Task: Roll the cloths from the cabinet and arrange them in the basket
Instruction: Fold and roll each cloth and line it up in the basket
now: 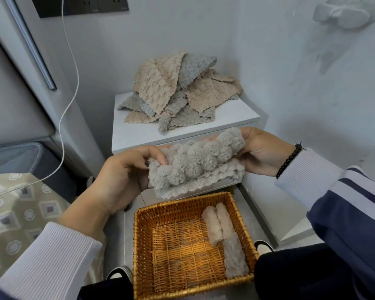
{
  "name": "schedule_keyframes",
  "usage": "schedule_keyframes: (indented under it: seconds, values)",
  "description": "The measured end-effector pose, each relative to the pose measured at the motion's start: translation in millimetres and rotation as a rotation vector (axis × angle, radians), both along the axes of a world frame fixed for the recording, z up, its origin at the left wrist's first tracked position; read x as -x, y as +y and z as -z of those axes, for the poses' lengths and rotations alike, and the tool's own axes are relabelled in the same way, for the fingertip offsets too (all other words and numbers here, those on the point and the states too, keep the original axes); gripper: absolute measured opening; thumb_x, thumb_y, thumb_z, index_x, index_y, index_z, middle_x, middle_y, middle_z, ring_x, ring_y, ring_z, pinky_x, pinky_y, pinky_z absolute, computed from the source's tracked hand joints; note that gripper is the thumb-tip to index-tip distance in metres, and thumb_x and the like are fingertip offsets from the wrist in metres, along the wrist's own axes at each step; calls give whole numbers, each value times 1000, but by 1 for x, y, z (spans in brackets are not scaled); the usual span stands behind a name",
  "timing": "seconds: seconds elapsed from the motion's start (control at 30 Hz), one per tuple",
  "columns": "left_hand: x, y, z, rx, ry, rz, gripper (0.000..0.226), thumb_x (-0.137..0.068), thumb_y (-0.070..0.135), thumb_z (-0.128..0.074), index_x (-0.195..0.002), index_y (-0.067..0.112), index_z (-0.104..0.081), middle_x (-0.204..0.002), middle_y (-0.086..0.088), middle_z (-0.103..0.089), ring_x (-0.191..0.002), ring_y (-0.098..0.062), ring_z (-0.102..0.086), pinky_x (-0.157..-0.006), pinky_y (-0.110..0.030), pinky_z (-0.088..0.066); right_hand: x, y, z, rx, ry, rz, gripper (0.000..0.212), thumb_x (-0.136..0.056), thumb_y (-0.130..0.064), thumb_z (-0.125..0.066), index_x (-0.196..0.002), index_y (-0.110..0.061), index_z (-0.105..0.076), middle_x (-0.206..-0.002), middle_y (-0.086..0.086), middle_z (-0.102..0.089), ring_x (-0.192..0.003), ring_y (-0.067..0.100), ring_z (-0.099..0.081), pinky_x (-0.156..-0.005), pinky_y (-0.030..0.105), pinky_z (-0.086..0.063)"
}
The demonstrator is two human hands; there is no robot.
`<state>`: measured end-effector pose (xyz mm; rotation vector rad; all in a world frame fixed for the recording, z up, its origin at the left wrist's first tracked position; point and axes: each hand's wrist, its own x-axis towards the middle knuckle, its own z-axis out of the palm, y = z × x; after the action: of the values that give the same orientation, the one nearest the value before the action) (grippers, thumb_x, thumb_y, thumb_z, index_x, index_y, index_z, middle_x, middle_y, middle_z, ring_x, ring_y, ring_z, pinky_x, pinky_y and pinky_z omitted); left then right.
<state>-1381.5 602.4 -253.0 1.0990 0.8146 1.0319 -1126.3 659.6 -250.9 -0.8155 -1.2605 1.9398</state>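
While no writing shows, both hands (126,172) grip cloth (195,163).

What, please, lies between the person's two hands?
In the head view, a grey fluffy cloth, partly rolled, spans from the left hand to the right hand.

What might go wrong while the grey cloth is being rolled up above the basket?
The grey cloth is only partly rolled, its loose edge hanging, so it may unroll if the left hand or right hand slips. The rolled cloths hug one wall of the basket and could be knocked loose.
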Motion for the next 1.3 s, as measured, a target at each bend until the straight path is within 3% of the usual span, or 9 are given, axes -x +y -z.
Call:
schedule_keyframes:
  seconds: [0.13, 0.2, 0.3, 0.37, 0.5, 0.8, 0.9, 1.13, 1.3]
  values:
    - [-1, 3, 9, -24, 209, -35, 22, -65, 24, -73, -67, 4, -64, -90, -11, -70, -75, -24, -64, -53, -20, -49, 0, -5, 1, 19, -56, -89, 42, -56, 2, -46, -86, 4, -75, -120, 25, -64, -114, 41, -59, -97, 59, -46]
    - [-4, 5, 15, -62, 287, -35, 36, -62, 17, -90, -55, 18, -55, -99, -7, -75, -92, -24, -69, -71, -29, -53, 2, -9, 5, 4, -161, -116, 22, -67, -14, -63, -80, 1, -74, -129, 26, -57, -121, 44, -53, -103, 63, -38]
    - [-7, 7, 22, -59, 309, -5, 44, -58, 11, -87, -59, 22, -44, -120, -4, -71, -111, -28, -67, -80, -36, -57, 6, -12, 14, -184, -468, -138, 20, -71, -31, -79, -74, -13, -70, -110, 27, -63, -100, 42, -58, -96, 56, -44]
    - [-8, 9, 27, -75, 361, -13, 51, -57, 5, -88, -68, 18, -40, -121, -2, -70, -111, -26, -67, -78, -33, -60, 9, -13, 19, -284, -593, -133, 35, -62, -32, -86, -81, -20, -60, -96, 11, -63, -88, 28, -57, -85, 44, -48]
    - [-13, 11, 35, -75, 466, -21, 59, -48, 8, -93, -81, 14, -45, -124, -1, -67, -110, -19, -67, -88, -40, -58, 13, -15, 28, -363, -799, -239, 70, -65, -24, -88, -123, -28, -49, -125, -7, -58, -113, 9, -57, -98, 32, -49]
    - [-27, 12, 56, -165, 942, 138, 83, -67, 19, -89, -134, 35, -43, -121, 6, -58, -100, -9, -64, -82, -19, -54, 23, -18, 57, -464, -1085, -553, 57, -80, -22, -76, -130, -13, -51, -125, 4, -61, -112, 22, -58, -98, 41, -48]
    - [-32, 12, 70, -149, 1081, 120, 76, -74, 26, -85, -137, 31, -43, -122, 6, -56, -102, -8, -59, -87, -23, -52, 19, -15, 75, -429, -1135, -519, 58, -80, -22, -76, -132, -16, -50, -128, 0, -58, -115, 21, -56, -100, 38, -47]
    - [-35, 24, 104, 221, 1018, 183, 54, -95, 27, -63, -142, 15, -38, -117, -2, -63, -102, -16, -65, -92, -33, -54, 7, -15, 141, -306, -1236, -317, 48, -81, -23, -73, -126, -15, -57, -123, 7, -61, -114, 26, -56, -96, 39, -49]
    - [-47, 24, 144, 427, 907, 274, 48, -100, 39, -51, -143, 20, -39, -125, 0, -58, -99, -13, -69, -89, -31, -58, 15, -36, 206, -102, -1022, 94, 51, -81, -29, -70, -125, -21, -45, -115, 3, -57, -92, 15, -57, -74, 26, -46]
